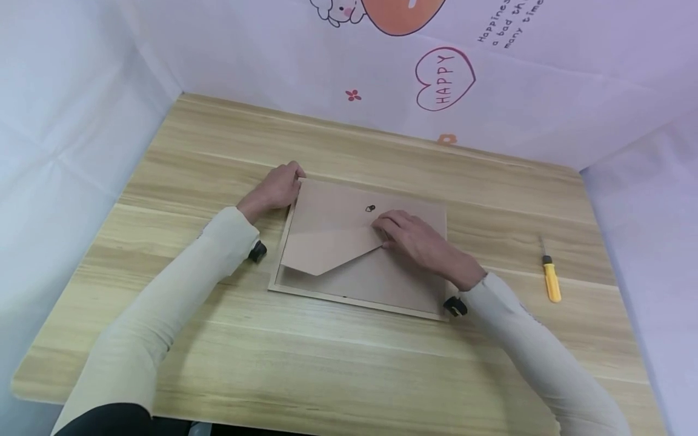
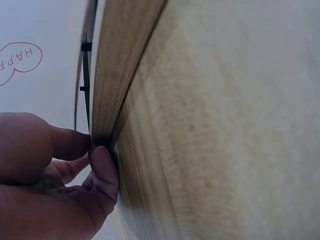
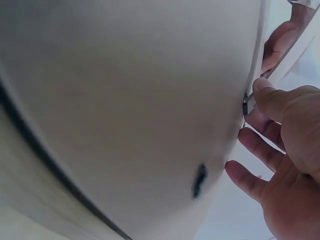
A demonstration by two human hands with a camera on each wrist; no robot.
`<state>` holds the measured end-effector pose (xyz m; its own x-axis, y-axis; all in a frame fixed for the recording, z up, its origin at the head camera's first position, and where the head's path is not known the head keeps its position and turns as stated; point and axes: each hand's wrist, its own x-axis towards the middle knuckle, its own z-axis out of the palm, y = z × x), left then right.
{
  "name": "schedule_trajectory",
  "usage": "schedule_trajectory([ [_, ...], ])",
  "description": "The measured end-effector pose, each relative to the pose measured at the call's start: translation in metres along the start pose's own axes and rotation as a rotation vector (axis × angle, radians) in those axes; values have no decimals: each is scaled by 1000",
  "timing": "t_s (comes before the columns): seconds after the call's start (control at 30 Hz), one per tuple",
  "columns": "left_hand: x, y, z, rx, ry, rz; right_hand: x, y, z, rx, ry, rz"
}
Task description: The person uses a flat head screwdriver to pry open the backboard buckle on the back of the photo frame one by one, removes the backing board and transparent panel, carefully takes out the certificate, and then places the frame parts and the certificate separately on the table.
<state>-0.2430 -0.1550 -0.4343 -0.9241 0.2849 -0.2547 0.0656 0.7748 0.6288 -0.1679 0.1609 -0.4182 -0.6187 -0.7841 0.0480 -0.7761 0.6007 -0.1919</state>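
a wooden frame [image 1: 360, 302] lies flat on the counter [image 1: 327, 357], in front of the person, between the two forearms. over the board [image 1: 403, 284] set within it, a pale brown flap [image 1: 327, 233] is raised along its slanted lower edge, with the board showing beneath. a small dark fitting [image 1: 371, 208] sits on the flap's upper part, near the right fingertips.

the left hand [image 1: 280, 184] is at the frame's far left corner; its grip is closed on the wooden side, thumb on one face and a bent finger on the other, as the left wrist view shows. two small dark tabs [image 2: 86, 46] stick out along that side, beyond the fingers. the right hand [image 1: 417, 239] reaches over the board, and its grip pinches the flap at the slanted edge, fingers above and thumb below.

well apart on the right, a screwdriver [image 1: 552, 281] with a yellow handle lies on the counter, its shaft pointing away from the person. both arms wear cream sleeves [image 1: 136, 315]. behind the counter hangs a white cloth [image 1: 262, 79] printed with a red heart [image 1: 446, 79] reading "happy".
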Motion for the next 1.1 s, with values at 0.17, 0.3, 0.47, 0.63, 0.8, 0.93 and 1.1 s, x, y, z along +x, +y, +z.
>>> schedule_trajectory([
  [0.17,2,-1,-1,13,-5,-8,2,-1,-9,-2,34,-15],
  [0.3,2,-1,-1,10,-15,-14,2,-2,-7,17,37,-39],
  [0.47,1,-1,-1,5,-19,-19,0,-4,0,32,28,-35],
  [0.63,-1,-1,-1,6,-9,-1,-1,-6,4,27,18,-11],
  [0.8,-2,0,0,6,2,17,-3,-7,5,44,-2,21],
  [0.93,-1,0,0,1,-6,14,-3,-8,6,66,-23,46],
  [1.1,-1,0,0,-8,-20,-7,-4,-8,8,75,-31,47],
])
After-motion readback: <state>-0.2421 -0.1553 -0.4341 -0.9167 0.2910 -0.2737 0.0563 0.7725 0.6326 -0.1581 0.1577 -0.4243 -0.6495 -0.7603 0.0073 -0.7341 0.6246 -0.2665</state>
